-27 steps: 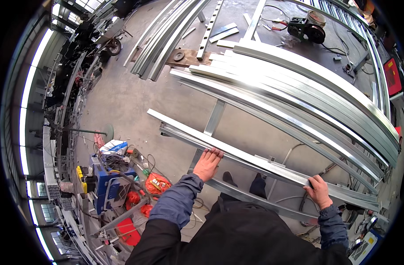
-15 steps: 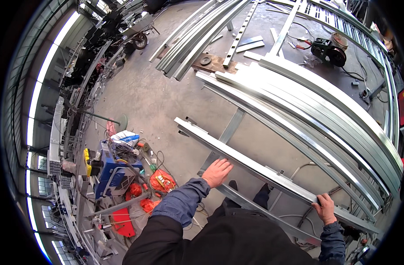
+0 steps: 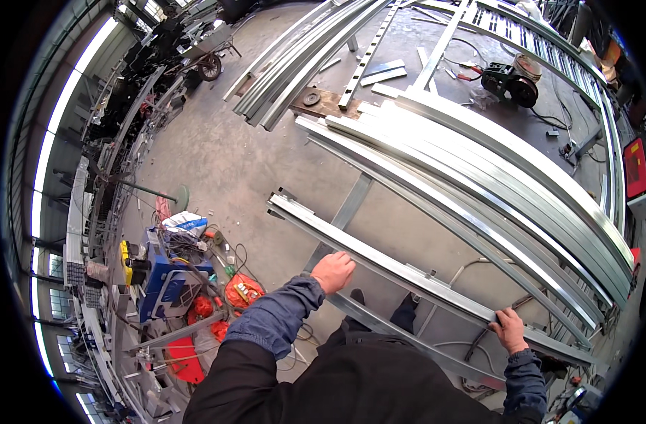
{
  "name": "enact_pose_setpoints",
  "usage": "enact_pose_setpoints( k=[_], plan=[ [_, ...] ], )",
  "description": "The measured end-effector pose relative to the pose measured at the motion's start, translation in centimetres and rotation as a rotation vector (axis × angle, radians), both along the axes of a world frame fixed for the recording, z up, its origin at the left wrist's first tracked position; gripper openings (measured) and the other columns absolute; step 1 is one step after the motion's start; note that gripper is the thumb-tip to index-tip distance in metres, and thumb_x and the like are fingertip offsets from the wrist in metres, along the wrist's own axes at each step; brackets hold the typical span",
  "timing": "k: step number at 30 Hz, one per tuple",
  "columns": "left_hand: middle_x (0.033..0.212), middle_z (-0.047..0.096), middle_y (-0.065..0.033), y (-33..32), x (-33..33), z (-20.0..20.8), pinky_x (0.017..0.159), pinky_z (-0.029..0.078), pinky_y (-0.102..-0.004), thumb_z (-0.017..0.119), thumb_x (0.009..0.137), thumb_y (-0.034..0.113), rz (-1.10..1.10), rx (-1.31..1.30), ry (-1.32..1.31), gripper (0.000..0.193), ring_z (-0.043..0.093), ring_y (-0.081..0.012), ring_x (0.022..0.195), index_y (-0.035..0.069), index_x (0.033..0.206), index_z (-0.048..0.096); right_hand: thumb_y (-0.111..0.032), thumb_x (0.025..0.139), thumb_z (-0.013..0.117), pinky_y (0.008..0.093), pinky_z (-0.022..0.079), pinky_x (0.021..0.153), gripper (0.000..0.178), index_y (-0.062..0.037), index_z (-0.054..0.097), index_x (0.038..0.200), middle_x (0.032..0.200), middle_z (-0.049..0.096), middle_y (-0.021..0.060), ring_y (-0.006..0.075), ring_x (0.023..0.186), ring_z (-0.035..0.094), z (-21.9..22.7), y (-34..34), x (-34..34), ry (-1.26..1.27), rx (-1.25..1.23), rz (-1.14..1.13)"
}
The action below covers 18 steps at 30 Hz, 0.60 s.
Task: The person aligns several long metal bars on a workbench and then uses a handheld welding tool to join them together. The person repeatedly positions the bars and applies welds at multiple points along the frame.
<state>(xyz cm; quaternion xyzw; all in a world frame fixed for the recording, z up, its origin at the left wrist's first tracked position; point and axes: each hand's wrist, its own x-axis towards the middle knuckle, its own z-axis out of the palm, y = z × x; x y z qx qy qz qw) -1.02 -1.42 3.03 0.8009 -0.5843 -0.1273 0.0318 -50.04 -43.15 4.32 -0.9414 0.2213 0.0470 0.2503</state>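
Note:
A long silvery steel profile (image 3: 379, 247) lies across crossbars in front of me, running from the middle of the view down to the right. My right hand (image 3: 509, 332) grips it near its right end, fingers over its top edge. Further left, my left hand (image 3: 332, 273) is closed with its fingers curled against the profile's near side; the fingertips are partly hidden. Small metal pieces stick out at the profile's far left end, and a small tab (image 3: 432, 273) stands on it between my hands. A crossbar (image 3: 353, 201) runs beneath it.
Beyond lies a stack of long steel profiles (image 3: 478, 169), with another bundle (image 3: 305, 63) at the far left. A blue machine (image 3: 171, 279) stands at left among cables and orange-red bags (image 3: 243, 291). A dark wire-feeder-like unit (image 3: 508, 83) sits far right. Near me runs another rail (image 3: 415, 339).
My left hand's fingers have curled in from a flatter pose on the profile. My right hand keeps its grip. The whole view has shifted slightly.

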Motion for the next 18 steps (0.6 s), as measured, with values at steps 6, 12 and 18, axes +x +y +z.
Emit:
enact_pose_setpoints(
  k=[6,12,18],
  plan=[
    [0.124,0.066,-0.0094,-3.9,1.2,3.2,0.104,0.051,-0.0439,0.087,0.086,0.036,-0.119,-0.085,0.010,0.049,0.064,-0.0317,0.123,0.010,0.123,0.068,-0.027,0.082,0.088,0.0490,0.057,0.085,0.039,-0.0073,0.076,0.113,0.104,0.068,0.0129,0.0382,0.100,0.067,-0.6,-0.3,0.4,0.007,0.026,0.012],
    [0.143,0.060,-0.0082,-7.4,1.8,0.6,0.111,0.044,-0.0443,0.096,0.077,0.044,-0.182,0.102,0.063,0.094,0.057,-0.0292,0.133,0.013,0.156,0.055,-0.031,0.084,0.087,0.0482,0.057,0.088,0.040,-0.0069,0.076,0.114,0.106,0.068,0.0128,0.0373,0.104,0.066,-0.9,-0.9,1.4,0.048,0.077,0.059],
    [0.121,0.061,-0.0052,-6.7,1.4,-2.3,0.112,0.042,-0.0449,0.094,0.073,0.033,-0.104,-0.037,0.029,0.071,0.059,-0.0270,0.123,0.015,0.134,0.061,-0.031,0.087,0.085,0.0469,0.056,0.090,0.039,-0.0070,0.077,0.117,0.108,0.069,0.0120,0.0369,0.104,0.065,-1.1,-0.6,1.4,0.029,0.091,0.057]
  ],
)
